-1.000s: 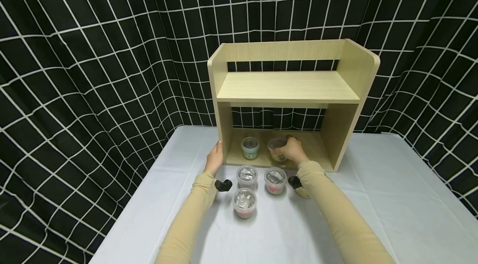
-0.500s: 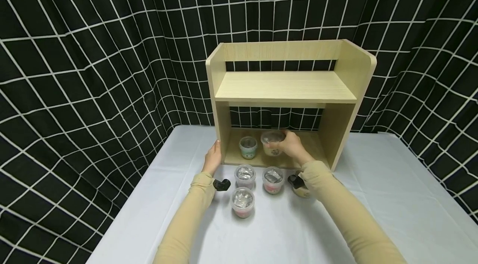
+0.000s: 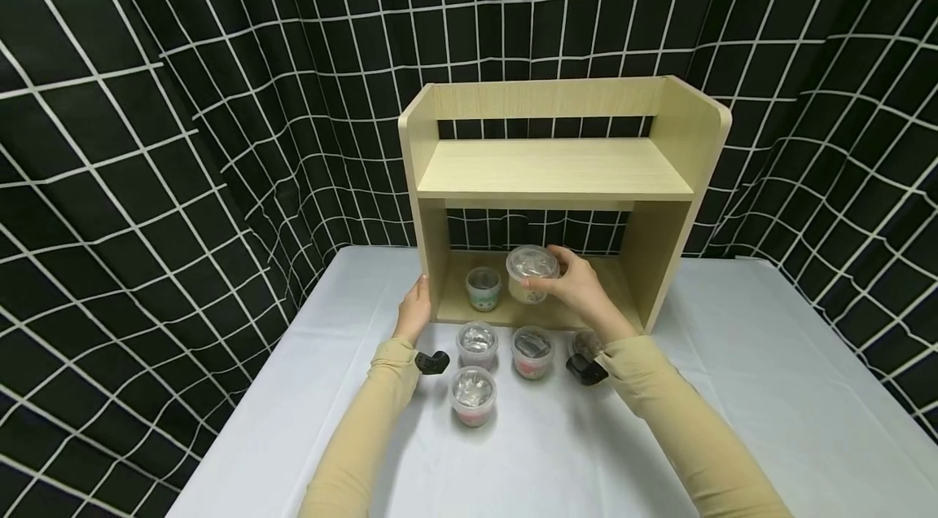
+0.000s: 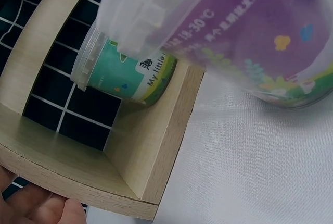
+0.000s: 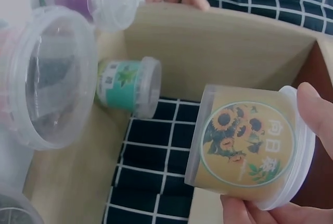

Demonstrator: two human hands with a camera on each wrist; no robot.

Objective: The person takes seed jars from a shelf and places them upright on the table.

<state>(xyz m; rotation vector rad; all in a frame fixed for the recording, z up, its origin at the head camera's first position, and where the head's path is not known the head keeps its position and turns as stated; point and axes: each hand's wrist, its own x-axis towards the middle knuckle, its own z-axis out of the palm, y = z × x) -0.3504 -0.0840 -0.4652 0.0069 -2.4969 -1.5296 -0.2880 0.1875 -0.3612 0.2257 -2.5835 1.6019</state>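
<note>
My right hand (image 3: 575, 288) holds a clear-lidded plastic tub (image 3: 531, 278) between thumb and fingers, raised in the lower compartment's opening. In the right wrist view the tub's yellow label (image 5: 247, 143) shows sunflowers. To its left on the lower board stands a green-labelled tub (image 3: 484, 291). My left hand (image 3: 414, 312) rests against the outside of the shelf's left panel, its fingers partly hidden behind it in the left wrist view. Closest to that hand on the table is a purple-labelled tub (image 4: 260, 36).
The wooden two-tier shelf (image 3: 557, 196) stands at the back of the white-covered table (image 3: 557, 453). Two pink tubs, one at front (image 3: 472, 404) and one at right (image 3: 532, 357), stand before it. Another tub (image 3: 586, 343) is partly hidden by my right wrist camera.
My right hand has lifted the sunflower tub off the lower board, bringing it up and slightly left. My left hand stays against the side panel.
</note>
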